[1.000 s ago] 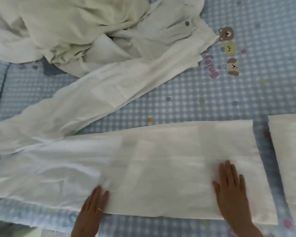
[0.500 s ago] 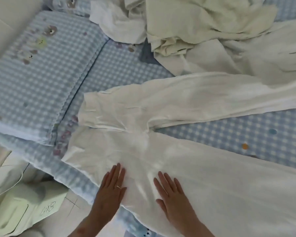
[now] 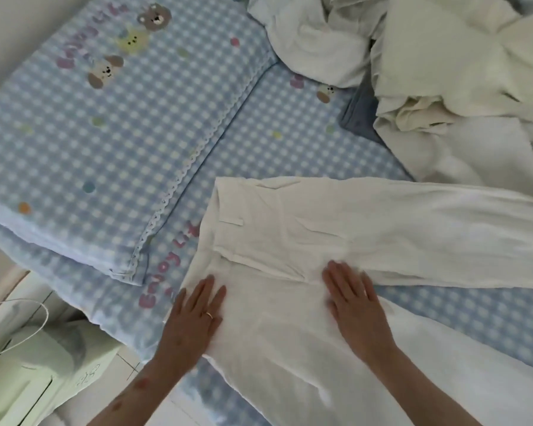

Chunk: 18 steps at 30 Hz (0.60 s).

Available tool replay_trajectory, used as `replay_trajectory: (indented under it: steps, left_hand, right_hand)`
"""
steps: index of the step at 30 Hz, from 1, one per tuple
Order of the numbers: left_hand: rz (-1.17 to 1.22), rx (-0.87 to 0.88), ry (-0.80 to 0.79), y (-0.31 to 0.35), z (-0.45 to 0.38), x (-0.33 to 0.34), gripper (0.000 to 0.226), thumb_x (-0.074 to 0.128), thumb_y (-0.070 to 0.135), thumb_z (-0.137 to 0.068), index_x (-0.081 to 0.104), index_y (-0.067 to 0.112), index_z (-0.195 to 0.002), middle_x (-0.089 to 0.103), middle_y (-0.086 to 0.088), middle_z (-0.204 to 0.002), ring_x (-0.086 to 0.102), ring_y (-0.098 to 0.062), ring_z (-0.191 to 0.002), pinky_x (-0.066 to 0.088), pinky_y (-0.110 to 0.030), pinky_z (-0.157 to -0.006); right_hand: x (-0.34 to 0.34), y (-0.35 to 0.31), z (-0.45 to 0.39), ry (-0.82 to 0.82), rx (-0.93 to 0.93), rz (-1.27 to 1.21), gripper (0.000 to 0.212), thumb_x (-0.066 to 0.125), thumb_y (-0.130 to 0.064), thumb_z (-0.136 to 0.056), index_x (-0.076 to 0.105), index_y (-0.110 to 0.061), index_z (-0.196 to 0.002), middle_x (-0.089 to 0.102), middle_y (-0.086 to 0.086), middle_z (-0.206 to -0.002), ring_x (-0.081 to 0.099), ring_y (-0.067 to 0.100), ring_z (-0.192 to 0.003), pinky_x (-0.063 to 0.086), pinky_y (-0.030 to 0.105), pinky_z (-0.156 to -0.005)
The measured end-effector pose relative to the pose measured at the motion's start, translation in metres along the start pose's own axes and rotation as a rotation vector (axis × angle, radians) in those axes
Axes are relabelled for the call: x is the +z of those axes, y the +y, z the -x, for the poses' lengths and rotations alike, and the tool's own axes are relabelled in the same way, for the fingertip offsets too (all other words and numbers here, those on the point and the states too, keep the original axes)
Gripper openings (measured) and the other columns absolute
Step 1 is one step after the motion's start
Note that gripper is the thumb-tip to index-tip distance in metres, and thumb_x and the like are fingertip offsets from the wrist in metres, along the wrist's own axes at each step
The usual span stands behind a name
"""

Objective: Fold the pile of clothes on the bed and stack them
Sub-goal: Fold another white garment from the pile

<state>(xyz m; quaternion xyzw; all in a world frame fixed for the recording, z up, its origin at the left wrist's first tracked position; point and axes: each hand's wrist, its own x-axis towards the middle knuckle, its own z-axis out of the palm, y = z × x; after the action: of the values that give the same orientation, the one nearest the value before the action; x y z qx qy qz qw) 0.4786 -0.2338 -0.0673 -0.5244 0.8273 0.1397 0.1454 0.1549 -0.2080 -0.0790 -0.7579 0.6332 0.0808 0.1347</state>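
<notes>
White trousers (image 3: 305, 241) spread on the checked bed (image 3: 259, 124), waistband toward the pillow (image 3: 90, 118), legs running away rightward in a V. Left hand (image 3: 194, 315) flat on the near leg close to the waist, fingers (image 3: 211, 287) straight, gripping nothing. Right hand (image 3: 356, 305) flat beside the crotch, fingers likewise released, pressing cloth. Far leg angled above and beyond both hands, nearer the right. Probably next: far leg over near leg along that long axis. Unfolded pile (image 3: 443, 72) farther back at the upper right, well apart.
</notes>
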Motion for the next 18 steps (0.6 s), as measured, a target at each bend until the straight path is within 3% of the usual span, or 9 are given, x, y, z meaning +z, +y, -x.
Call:
replay_trajectory:
  steps: [3, 5, 7, 9, 12, 13, 15, 18]
  left_hand:
    - [0.056, -0.003, 0.08, -0.018, -0.017, -0.014, 0.067, 0.008, 0.034, -0.103, 0.069, 0.008, -0.112, 0.061, -0.012, -0.125, 0.062, -0.033, -0.111, 0.03, -0.04, -0.106]
    - [0.119, -0.016, 0.283, -0.017, -0.049, -0.027, 0.059, 0.018, 0.03, -0.103, 0.069, 0.001, -0.109, 0.064, -0.016, -0.12, 0.062, -0.033, -0.11, 0.027, -0.036, -0.11]
    - [0.133, 0.012, 0.368, -0.012, -0.105, -0.048, 0.053, 0.024, 0.03, -0.101, 0.065, -0.001, -0.114, 0.061, -0.02, -0.124, 0.058, -0.036, -0.115, 0.036, -0.041, -0.107]
    - [0.121, 0.041, 0.284, -0.009, -0.167, -0.073, 0.042, 0.043, 0.025, -0.096, 0.057, -0.002, -0.125, 0.051, -0.023, -0.135, 0.05, -0.039, -0.124, 0.039, -0.049, -0.104]
    - [0.023, -0.013, 0.033, -0.022, -0.24, -0.096, 0.063, 0.049, 0.03, -0.095, 0.022, 0.012, -0.148, 0.019, -0.015, -0.155, 0.016, -0.03, -0.144, 0.01, -0.043, -0.118]
    - [0.005, -0.021, -0.031, -0.027, -0.258, -0.097, 0.065, 0.049, 0.034, -0.093, 0.02, 0.016, -0.149, 0.022, -0.013, -0.154, 0.019, -0.028, -0.143, 0.01, -0.042, -0.117]
    - [-0.049, 0.01, -0.095, -0.032, -0.276, -0.098, 0.056, 0.05, 0.036, -0.09, 0.034, 0.018, -0.14, 0.042, -0.008, -0.139, 0.039, -0.026, -0.127, 0.027, -0.037, -0.106]
    - [-0.044, 0.104, -0.041, -0.033, -0.282, -0.106, 0.03, 0.045, 0.022, -0.093, 0.05, 0.017, -0.122, 0.055, -0.001, -0.118, 0.051, -0.02, -0.108, 0.038, -0.03, -0.088]
  right_hand:
    - [-0.031, 0.049, -0.038, 0.063, 0.271, -0.009, 0.056, 0.018, -0.032, -0.097, 0.049, -0.003, -0.134, 0.043, 0.016, -0.144, 0.04, 0.031, -0.134, 0.032, 0.052, -0.109]
    - [-0.048, 0.076, -0.062, 0.133, 0.306, -0.041, 0.051, 0.027, -0.029, -0.098, 0.045, 0.0, -0.136, 0.04, 0.017, -0.146, 0.037, 0.031, -0.136, 0.028, 0.049, -0.11]
    - [-0.061, 0.096, -0.092, 0.084, 0.286, -0.096, 0.049, 0.04, -0.024, -0.099, 0.035, -0.001, -0.142, 0.03, 0.016, -0.152, 0.029, 0.029, -0.141, 0.025, 0.046, -0.114]
    - [-0.066, 0.114, -0.122, -0.041, 0.26, -0.065, 0.055, 0.039, -0.022, -0.1, 0.019, -0.006, -0.148, 0.015, 0.012, -0.157, 0.015, 0.023, -0.146, 0.015, 0.038, -0.118]
    - [-0.064, 0.138, -0.155, -0.17, 0.244, 0.035, 0.06, 0.037, -0.023, -0.1, 0.007, -0.012, -0.151, 0.004, 0.006, -0.159, 0.004, 0.018, -0.147, 0.007, 0.034, -0.118]
    - [-0.065, 0.145, -0.164, -0.194, 0.249, 0.054, 0.063, 0.04, -0.025, -0.098, 0.007, -0.013, -0.151, 0.008, 0.005, -0.159, 0.006, 0.018, -0.147, 0.008, 0.035, -0.118]
    - [-0.066, 0.156, -0.176, -0.258, 0.267, 0.084, 0.065, 0.049, -0.032, -0.093, 0.017, -0.017, -0.148, 0.029, 0.004, -0.151, 0.022, 0.017, -0.142, 0.011, 0.037, -0.116]
    - [-0.077, 0.166, -0.179, -0.237, 0.282, 0.093, 0.039, 0.054, -0.037, -0.09, 0.049, -0.017, -0.123, 0.058, 0.003, -0.12, 0.054, 0.021, -0.115, 0.032, 0.035, -0.104]
